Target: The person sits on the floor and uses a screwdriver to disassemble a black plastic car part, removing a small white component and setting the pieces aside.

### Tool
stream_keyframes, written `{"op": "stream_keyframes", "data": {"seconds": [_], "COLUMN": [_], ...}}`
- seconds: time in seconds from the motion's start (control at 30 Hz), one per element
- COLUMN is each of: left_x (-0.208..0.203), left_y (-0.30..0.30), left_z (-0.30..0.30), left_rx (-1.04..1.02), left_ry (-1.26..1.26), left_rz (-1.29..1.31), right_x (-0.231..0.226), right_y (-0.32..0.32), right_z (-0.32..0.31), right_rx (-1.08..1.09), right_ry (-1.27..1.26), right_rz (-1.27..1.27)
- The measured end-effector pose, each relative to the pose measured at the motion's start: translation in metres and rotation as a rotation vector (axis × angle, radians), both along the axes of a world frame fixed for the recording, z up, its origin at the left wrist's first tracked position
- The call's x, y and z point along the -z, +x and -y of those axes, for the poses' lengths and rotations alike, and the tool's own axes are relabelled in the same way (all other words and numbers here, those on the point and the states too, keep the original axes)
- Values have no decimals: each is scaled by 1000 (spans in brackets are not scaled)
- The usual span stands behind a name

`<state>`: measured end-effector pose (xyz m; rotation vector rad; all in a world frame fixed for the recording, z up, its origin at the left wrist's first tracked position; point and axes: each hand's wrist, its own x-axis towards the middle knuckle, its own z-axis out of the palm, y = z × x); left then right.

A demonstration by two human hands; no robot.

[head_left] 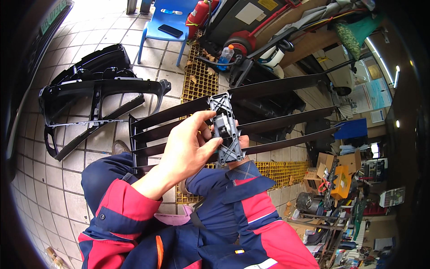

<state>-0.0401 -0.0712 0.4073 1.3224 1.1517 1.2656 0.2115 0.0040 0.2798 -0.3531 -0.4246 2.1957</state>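
Across my lap I hold a long black slatted car grille shutter (286, 121), its slats running left to right. A grey ribbed centre bracket (232, 151) crosses the slats, with a small dark and silver motor-like unit (222, 126) set in it. My left hand (186, 141) is closed at the bracket's left side, thumb and bent fingers against it beside the unit. From behind, my right hand (243, 141) grips the bracket's right side; most of it is hidden, and only a few fingertips and part of the palm show.
Large black plastic car panels (96, 101) lie on the tiled floor at left. A blue chair (168, 27) bears a phone (170, 30), near a fire extinguisher (197, 18) and a bottle (226, 56). Yellow floor grating (286, 172) runs past me. Boxes (313, 179) and cluttered shelves stand at right.
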Motion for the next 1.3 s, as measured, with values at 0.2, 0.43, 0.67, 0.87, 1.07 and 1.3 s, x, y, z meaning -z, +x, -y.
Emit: {"op": "stream_keyframes", "data": {"seconds": [0.2,0.43,0.67,0.87,1.07,1.3], "left_x": [8,9,12,13,14,16], "left_y": [-5,-5,-10,-8,-5,-6], "left_z": [-5,-6,-11,-5,-6,-5], "left_rx": [-35,-145,-140,17,38,136], "left_ry": [173,349,265,216,224,110], "left_rz": [-182,-356,-306,-366,-340,-188], "right_x": [-5,-18,-29,-26,-32,-46], "right_y": [1,-14,-2,-1,-10,-16], "right_z": [0,9,7,11,6,12], "right_rx": [8,28,164,264,88,153], "right_ry": [-68,-44,50,213,-11,3], "right_rz": [67,94,88,161,76,161]}}
